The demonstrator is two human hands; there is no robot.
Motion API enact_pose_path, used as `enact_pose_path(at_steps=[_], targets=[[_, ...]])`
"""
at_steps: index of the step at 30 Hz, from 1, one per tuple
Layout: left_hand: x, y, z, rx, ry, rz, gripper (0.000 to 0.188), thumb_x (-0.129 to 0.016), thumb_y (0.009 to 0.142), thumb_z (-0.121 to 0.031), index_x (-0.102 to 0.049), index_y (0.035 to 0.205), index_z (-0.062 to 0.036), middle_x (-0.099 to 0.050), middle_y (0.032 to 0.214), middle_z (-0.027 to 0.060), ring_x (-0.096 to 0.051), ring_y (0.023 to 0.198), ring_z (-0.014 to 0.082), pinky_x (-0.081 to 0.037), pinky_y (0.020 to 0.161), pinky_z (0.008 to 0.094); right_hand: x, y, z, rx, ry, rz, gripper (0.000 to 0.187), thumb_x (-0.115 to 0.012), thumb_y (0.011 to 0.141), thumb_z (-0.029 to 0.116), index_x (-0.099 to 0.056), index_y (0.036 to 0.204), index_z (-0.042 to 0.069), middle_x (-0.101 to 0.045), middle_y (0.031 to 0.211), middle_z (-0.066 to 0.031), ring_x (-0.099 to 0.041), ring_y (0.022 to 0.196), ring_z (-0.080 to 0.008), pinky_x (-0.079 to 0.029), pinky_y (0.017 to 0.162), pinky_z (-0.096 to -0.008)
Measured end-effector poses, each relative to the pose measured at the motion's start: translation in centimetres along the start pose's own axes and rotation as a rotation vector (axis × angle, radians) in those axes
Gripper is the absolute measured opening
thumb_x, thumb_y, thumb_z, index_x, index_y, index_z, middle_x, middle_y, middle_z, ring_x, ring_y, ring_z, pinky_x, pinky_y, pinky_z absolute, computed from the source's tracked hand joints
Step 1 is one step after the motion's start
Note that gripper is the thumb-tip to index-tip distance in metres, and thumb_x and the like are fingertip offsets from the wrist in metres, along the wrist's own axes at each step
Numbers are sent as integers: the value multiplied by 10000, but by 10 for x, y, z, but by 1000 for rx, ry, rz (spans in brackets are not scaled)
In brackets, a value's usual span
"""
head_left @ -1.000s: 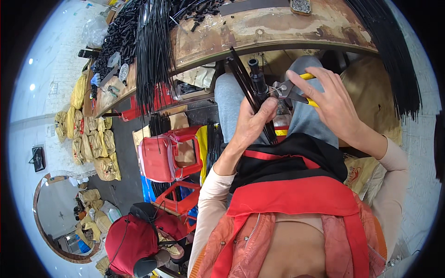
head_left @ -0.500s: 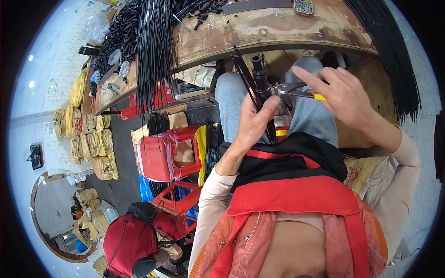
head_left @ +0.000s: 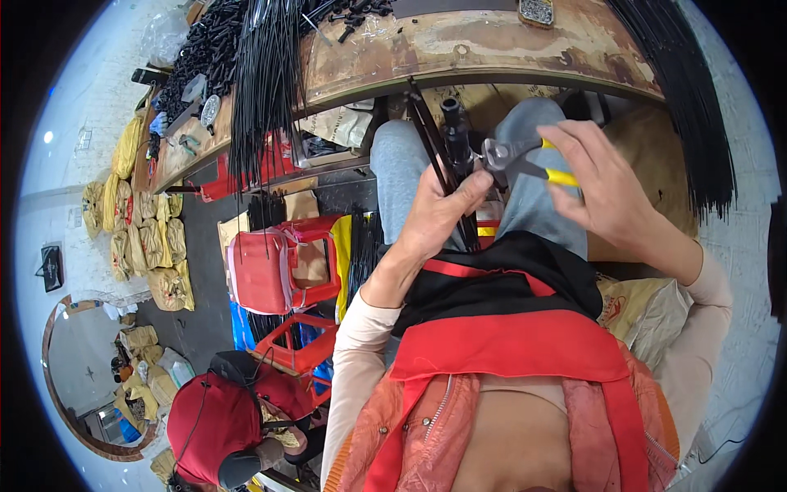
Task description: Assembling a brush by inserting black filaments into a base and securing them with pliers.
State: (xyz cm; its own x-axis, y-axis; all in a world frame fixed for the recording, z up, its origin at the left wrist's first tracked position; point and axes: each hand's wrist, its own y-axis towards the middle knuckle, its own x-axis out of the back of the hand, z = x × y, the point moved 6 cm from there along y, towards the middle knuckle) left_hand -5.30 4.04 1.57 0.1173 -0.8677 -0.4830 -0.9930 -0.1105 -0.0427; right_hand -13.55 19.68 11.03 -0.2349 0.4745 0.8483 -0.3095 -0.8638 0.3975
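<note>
My left hand (head_left: 434,213) is closed around a black tubular part (head_left: 456,135) and a few thin black rods (head_left: 424,123), held upright above my lap. Between my right hand's fingers are pincer pliers (head_left: 518,156) with yellow handle grips, the handles spread apart. The pliers' head is beside the tubular part, close to my left thumb; whether the jaws touch it I cannot tell. My right hand (head_left: 607,180) is bent around the handles, slightly blurred.
A worn wooden bench (head_left: 459,49) spans the far side, with heaped black parts (head_left: 205,61), hanging bundles of black rods (head_left: 266,90) and a tray of small metal pieces (head_left: 537,11). Red stools (head_left: 262,271) stand at the left; a person in red (head_left: 217,426) sits lower left.
The pliers' handles have spread apart, and my right index finger, earlier stretched out, now bends at the upper handle. My left hand keeps its hold on the tubular part and rods.
</note>
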Motion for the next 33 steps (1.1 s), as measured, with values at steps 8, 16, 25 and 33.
enact_pose_path(at_steps=[8,16,25,33], targets=[[6,-1,2,-29,15,113,154,-596,958,-162,-525,863,-62,-426,646,-56,-374,564,41,-285,496,218,-41,-21,-3,-682,861,702,379,-681,788,74,-488,1106,0,-585,759,-117,-614,663,-185,-463,576,-307],[10,5,-3,-111,60,-30,189,-628,946,-204,-526,930,-47,-455,676,-46,-392,566,43,-311,501,216,-11,-1,1,10,30,-1,425,-587,869,42,-446,1270,36,-598,804,-115,-611,663,-198,-466,589,-339],[-3,11,-19,-80,97,32,562,-697,885,-333,-511,1272,31,-484,674,-6,-478,599,97,-416,582,260,-18,-11,-8,-512,504,410,437,-670,785,134,-487,1144,-35,-592,780,-125,-605,642,-193,-463,573,-328],[-2,7,-24,-72,66,86,415,-674,912,-243,-578,1224,14,-517,716,-43,-445,618,41,-355,572,207,-9,-2,1,-783,823,791,370,-612,817,56,-522,1173,8,-611,865,-113,-625,714,-186,-451,564,-332]])
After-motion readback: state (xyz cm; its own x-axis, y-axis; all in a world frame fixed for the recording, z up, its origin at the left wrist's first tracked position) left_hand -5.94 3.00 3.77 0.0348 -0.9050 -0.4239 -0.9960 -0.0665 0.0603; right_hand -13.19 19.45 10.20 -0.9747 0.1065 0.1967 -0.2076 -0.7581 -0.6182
